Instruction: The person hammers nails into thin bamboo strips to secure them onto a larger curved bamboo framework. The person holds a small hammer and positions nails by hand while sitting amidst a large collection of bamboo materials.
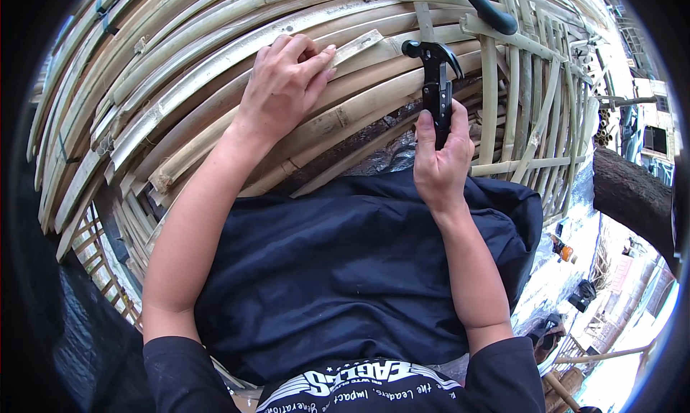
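Note:
My left hand (284, 86) is closed, its fingers bent and thumb pressed in, on a pale split bamboo strip (359, 48) whose cut end points to the right. Whether a small piece is also pinched in the fingertips is hidden. To the right, my right hand (444, 161) grips the handle of a black claw hammer (435, 75), a compact multi-tool kind with rivets along its handle. The hammer head is uppermost, just above the curved bamboo strips (338, 122) and apart from my left hand.
A dark cloth (345, 262) covers my lap. Many curved bamboo strips (180, 89) fan out at the left and top. A bamboo lattice (528, 89) stands at the right, with a dark tube (489, 10) above it. A thick dark log (636, 197) lies farther right.

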Demonstrator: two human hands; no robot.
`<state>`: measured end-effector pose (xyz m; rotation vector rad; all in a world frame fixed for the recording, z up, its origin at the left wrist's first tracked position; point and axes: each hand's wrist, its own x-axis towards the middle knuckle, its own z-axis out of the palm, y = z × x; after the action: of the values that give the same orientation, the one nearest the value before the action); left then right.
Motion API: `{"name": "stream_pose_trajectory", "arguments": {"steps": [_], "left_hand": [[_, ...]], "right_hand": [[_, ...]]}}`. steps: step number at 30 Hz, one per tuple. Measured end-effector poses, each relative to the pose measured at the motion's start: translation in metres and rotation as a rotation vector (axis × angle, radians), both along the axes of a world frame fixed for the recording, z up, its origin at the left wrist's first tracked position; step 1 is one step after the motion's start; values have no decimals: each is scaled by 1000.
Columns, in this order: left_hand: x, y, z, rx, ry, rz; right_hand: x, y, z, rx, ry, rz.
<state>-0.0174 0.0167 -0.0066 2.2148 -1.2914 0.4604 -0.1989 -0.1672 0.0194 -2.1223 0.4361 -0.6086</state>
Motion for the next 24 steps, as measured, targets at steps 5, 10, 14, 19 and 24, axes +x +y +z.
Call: {"name": "stream_pose_trajectory", "arguments": {"steps": [5, 10, 14, 19, 24], "left_hand": [[-1, -4, -6, -41, -10, 60], [-5, -1, -5, 1, -18, 55], [-3, -2, -8, 29, -23, 38], [-3, -1, -6, 10, -21, 39], [-3, -3, -5, 2, 18, 40]], "right_hand": [[8, 3, -2, -103, 26, 31], [15, 16, 16, -114, 73, 39], [12, 25, 17, 135, 61, -31], [10, 23, 0, -60, 97, -35], [3, 25, -16, 51, 63, -85]]}}
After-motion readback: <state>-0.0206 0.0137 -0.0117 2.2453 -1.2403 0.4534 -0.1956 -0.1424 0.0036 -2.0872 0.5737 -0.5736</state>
